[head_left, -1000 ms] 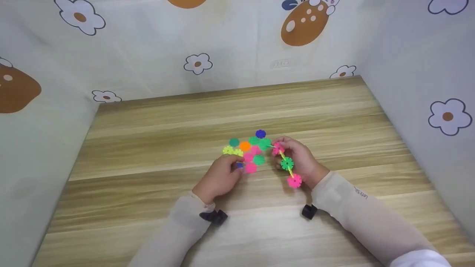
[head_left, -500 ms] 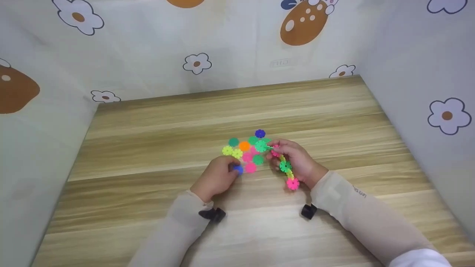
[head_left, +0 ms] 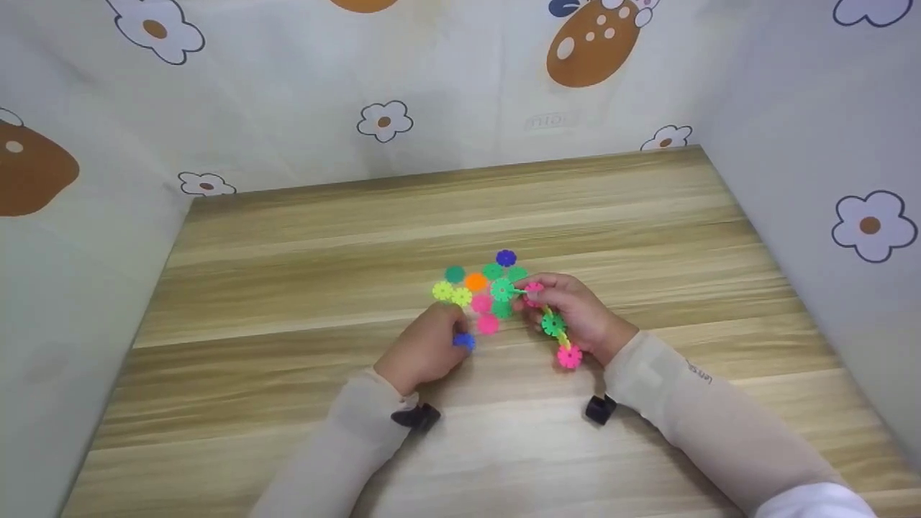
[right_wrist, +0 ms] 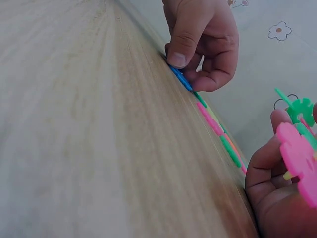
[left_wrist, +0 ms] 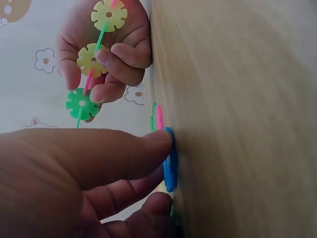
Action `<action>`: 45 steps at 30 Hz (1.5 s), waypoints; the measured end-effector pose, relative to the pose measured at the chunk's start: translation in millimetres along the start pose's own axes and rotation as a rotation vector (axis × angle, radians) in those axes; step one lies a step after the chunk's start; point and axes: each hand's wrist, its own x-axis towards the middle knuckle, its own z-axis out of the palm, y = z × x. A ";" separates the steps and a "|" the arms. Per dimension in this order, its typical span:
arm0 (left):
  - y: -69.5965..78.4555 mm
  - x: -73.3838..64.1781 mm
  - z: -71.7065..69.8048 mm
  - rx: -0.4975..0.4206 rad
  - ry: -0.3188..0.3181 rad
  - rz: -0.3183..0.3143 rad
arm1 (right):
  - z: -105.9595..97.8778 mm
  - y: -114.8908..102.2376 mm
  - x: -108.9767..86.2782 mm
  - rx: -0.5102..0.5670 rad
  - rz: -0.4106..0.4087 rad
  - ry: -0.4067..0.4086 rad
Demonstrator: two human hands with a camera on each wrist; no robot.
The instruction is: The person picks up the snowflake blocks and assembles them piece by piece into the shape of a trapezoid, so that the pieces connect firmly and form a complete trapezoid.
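My left hand (head_left: 424, 344) pinches a blue notched interlocking disc (head_left: 465, 342) at the table surface. In the left wrist view the thumb lies on the disc's (left_wrist: 170, 163) edge, fingers curled behind it. My right hand (head_left: 579, 309) grips a chain of slotted discs in green, pink and yellow, raised off the table. One end of the chain is a green disc (head_left: 502, 290) pointing toward the loose pieces; at the other hangs a pink disc (head_left: 570, 356). A green disc (head_left: 553, 324) sits along its middle. Fingers partly hide the chain.
Loose flat discs lie between the hands: yellow (head_left: 442, 291), orange (head_left: 475, 282), pink (head_left: 488, 324), teal (head_left: 455, 274) and dark blue (head_left: 506, 257). The wooden table (head_left: 324, 252) meets patterned walls (head_left: 288, 108) at its back and sides.
My left hand has drawn the blue disc toward the table's front, away from the pile. My right hand has shifted slightly, its chain's green end swinging left and down over the pile.
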 end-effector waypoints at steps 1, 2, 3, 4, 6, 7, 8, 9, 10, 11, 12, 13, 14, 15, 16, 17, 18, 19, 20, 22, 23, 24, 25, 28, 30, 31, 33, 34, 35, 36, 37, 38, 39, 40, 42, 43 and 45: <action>0.4 -0.3 0.1 0.002 -0.005 0.000 | 0.0 -0.2 -0.1 -0.003 0.002 0.003; 0.7 -0.7 0.1 0.003 -0.011 -0.001 | 0.1 -0.3 -0.2 -0.006 0.003 0.005; 0.8 -0.9 0.1 0.002 -0.017 0.001 | 0.1 -0.3 -0.3 -0.008 0.004 0.006; 0.7 -1.0 0.0 0.000 -0.022 0.009 | 0.2 -0.4 -0.4 -0.009 0.004 0.006; -0.6 -1.1 -0.3 -0.015 -0.026 0.038 | -0.1 0.2 -0.2 -0.016 -0.001 0.001; -1.5 -1.0 -0.6 -0.030 -0.021 0.055 | 0.0 0.3 -0.2 -0.020 -0.004 -0.003; -2.4 -0.7 -0.8 -0.052 -0.011 0.071 | -0.3 0.8 -0.1 -0.026 -0.009 -0.008; -3.4 0.0 -0.9 -0.085 0.005 0.082 | -0.5 1.3 -0.1 -0.030 -0.013 -0.013; -4.6 0.9 -0.9 -0.120 0.027 0.092 | -0.7 1.7 0.0 -0.033 -0.016 -0.021; -5.8 1.9 -0.6 -0.161 0.052 0.097 | -0.9 2.2 0.0 -0.038 -0.018 -0.026; -6.6 3.0 -0.3 -0.207 0.077 0.098 | -1.0 2.6 -0.1 -0.043 -0.018 -0.029; -7.1 3.9 0.1 -0.257 0.101 0.100 | -0.9 2.8 -0.2 -0.048 -0.017 -0.032; -7.9 5.2 0.9 -0.304 0.123 0.103 | -0.6 2.8 -0.4 -0.054 -0.013 -0.033; -8.3 5.9 1.6 -0.348 0.143 0.104 | -0.4 2.8 -0.4 -0.059 -0.009 -0.036; -8.3 6.3 2.3 -0.386 0.157 0.109 | 0.1 2.6 -0.5 -0.063 -0.004 -0.037; -8.0 6.5 3.0 -0.424 0.167 0.116 | 0.5 2.4 -0.7 -0.070 0.000 -0.035; -7.6 6.5 3.7 -0.454 0.174 0.127 | 1.1 1.9 -0.8 -0.075 0.003 -0.037; -7.1 6.3 4.3 -0.479 0.180 0.137 | 1.6 1.5 -0.8 -0.078 0.005 -0.039; -6.6 6.1 4.9 -0.495 0.186 0.147 | 1.9 1.1 -0.8 -0.081 0.007 -0.042; -5.0 5.2 5.4 -0.514 0.199 0.167 | 2.5 0.2 -0.9 -0.082 0.010 -0.045; -4.6 5.0 5.7 -0.517 0.207 0.176 | 2.5 -0.1 -0.9 -0.084 0.011 -0.047; -4.1 4.6 6.0 -0.517 0.213 0.185 | 2.8 -0.4 -1.0 -0.087 0.012 -0.047; -3.6 4.4 6.2 -0.518 0.220 0.189 | 2.7 -0.5 -1.0 -0.091 0.015 -0.048; -3.0 4.4 6.6 -0.518 0.239 0.205 | 2.4 -0.6 -1.4 -0.109 0.026 -0.048; -3.3 4.6 7.4 -0.522 0.248 0.219 | 2.2 -0.5 -1.9 -0.123 0.032 -0.050; -3.5 4.8 7.6 -0.524 0.253 0.226 | 2.1 -0.5 -2.1 -0.131 0.034 -0.052; -3.6 5.2 7.9 -0.529 0.265 0.236 | 1.8 -0.5 -2.4 -0.141 0.033 -0.057; -3.6 5.2 8.0 -0.530 0.275 0.242 | 1.7 -0.5 -2.6 -0.145 0.031 -0.060; -3.3 4.9 8.0 -0.532 0.284 0.250 | 1.7 -0.7 -2.9 -0.147 0.029 -0.064; -3.0 4.5 8.0 -0.534 0.290 0.256 | 1.7 -0.8 -3.1 -0.150 0.027 -0.069; -2.5 4.2 7.9 -0.535 0.295 0.258 | 1.7 -0.8 -3.2 -0.153 0.024 -0.075; -1.9 3.6 7.8 -0.537 0.300 0.263 | 1.6 -0.7 -3.3 -0.154 0.022 -0.080; -1.3 3.1 7.8 -0.538 0.305 0.269 | 1.6 -0.6 -3.4 -0.154 0.022 -0.084; -0.7 2.5 7.7 -0.538 0.307 0.274 | 1.6 -0.6 -3.5 -0.155 0.021 -0.090; 0.4 1.4 7.5 -0.530 0.310 0.281 | 1.4 -0.4 -3.5 -0.156 0.023 -0.097; 1.0 0.9 7.3 -0.523 0.313 0.286 | 1.3 -0.4 -3.6 -0.158 0.025 -0.099; 1.7 0.3 7.1 -0.503 0.322 0.297 | 1.3 -0.8 -3.9 -0.161 0.029 -0.099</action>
